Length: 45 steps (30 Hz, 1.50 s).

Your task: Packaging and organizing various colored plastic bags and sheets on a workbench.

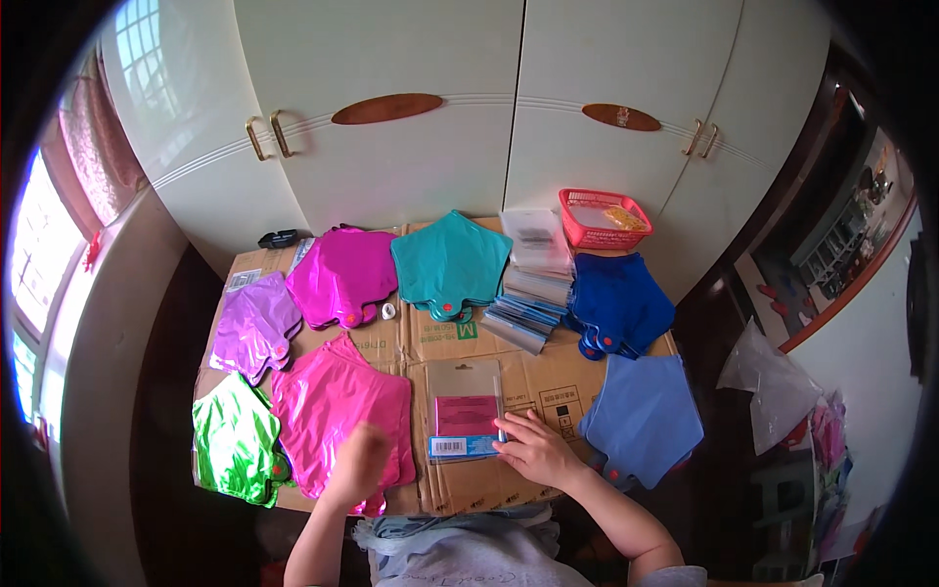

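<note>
A clear hanging packet (465, 377) with a pink insert and a blue barcode strip lies flat on the cardboard in front of me. My right hand (536, 448) rests at the packet's right edge, fingers stretched and apart, touching it. Over the lower right of a stack of shiny pink foil balloons (328, 411) is my left hand (362, 462). It looks curled but is smeared by motion, and whether anything is in its fingers is hidden. Left of the pink stack lie green foil balloons (235, 440).
Flat foil stacks in lilac (259, 318), magenta (342, 274), teal (452, 259), dark blue (621, 298) and light blue (646, 416) ring the cardboard-covered table (396, 342). Several packets (533, 293) fan out at the back, near a red basket (592, 235). White cabinets (391, 166) stand behind.
</note>
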### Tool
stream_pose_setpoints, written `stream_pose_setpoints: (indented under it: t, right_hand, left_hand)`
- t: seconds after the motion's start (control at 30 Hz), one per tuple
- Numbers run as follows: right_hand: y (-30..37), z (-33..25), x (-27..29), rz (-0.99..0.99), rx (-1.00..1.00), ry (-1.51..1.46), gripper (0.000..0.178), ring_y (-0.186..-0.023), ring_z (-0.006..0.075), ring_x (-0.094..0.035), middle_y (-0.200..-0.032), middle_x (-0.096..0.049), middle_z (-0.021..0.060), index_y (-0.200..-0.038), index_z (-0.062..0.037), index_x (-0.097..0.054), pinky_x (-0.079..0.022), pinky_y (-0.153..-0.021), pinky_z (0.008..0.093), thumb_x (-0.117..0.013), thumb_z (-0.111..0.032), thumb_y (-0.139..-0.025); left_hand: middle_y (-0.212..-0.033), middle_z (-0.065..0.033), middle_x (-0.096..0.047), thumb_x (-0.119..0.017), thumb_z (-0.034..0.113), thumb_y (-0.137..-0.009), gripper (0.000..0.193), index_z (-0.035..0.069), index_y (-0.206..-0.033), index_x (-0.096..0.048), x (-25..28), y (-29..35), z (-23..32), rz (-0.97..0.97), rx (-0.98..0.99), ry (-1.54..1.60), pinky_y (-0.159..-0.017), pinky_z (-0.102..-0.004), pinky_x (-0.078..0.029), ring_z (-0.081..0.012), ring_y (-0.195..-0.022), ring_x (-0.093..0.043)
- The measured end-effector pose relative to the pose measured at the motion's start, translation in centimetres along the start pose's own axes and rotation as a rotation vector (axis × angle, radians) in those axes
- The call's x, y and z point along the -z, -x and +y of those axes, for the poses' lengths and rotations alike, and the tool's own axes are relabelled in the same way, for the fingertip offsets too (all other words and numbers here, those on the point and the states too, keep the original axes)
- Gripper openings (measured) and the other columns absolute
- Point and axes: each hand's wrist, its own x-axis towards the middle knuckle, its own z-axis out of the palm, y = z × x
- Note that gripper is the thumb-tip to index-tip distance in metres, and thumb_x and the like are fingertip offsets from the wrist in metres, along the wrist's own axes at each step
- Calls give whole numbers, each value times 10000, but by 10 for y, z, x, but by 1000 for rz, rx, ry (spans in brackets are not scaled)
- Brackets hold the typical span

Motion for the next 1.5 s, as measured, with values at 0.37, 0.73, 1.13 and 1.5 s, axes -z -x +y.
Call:
stream_pose_setpoints:
  t: [0.37,0.73,1.13,1.5]
  right_hand:
    - [-3,-2,-4,64,-16,-32,154,-944,203,-587,-934,-593,27,-878,-87,-672,-420,-962,488,-727,-181,-769]
    - [-12,-3,-18,66,-268,-96,284,-851,249,-587,-848,-563,76,-870,-67,-544,-480,-735,348,-753,-210,-743]
    - [-11,2,-19,246,-321,-85,600,-1058,290,-513,-1133,-527,147,-1197,-17,-469,-418,-881,408,-780,-266,-749]
    - [22,-14,10,168,-665,-1268,176,-738,78,-618,-848,-672,32,-1002,-17,-649,-494,-635,225,-661,-152,-889]
  left_hand:
    - [-857,-33,-637,-699,202,-743,156,76,-823,-658,-53,-14,-19,-175,-108,-256,-697,-337,-523,-242,-816,-609]
    - [-789,-139,-619,-659,270,-744,267,17,-801,-597,-62,-30,-7,-206,329,-270,-688,-424,-527,-332,-749,-639]
    - [-925,-146,-660,-722,211,-815,350,0,-1007,-519,-64,-25,-12,-222,546,382,-743,-321,-522,-235,-843,-658]
    - [-986,-49,-653,-538,69,-954,181,-9,-1116,-521,-67,-24,0,-262,382,991,-856,-247,-467,-99,-960,-598]
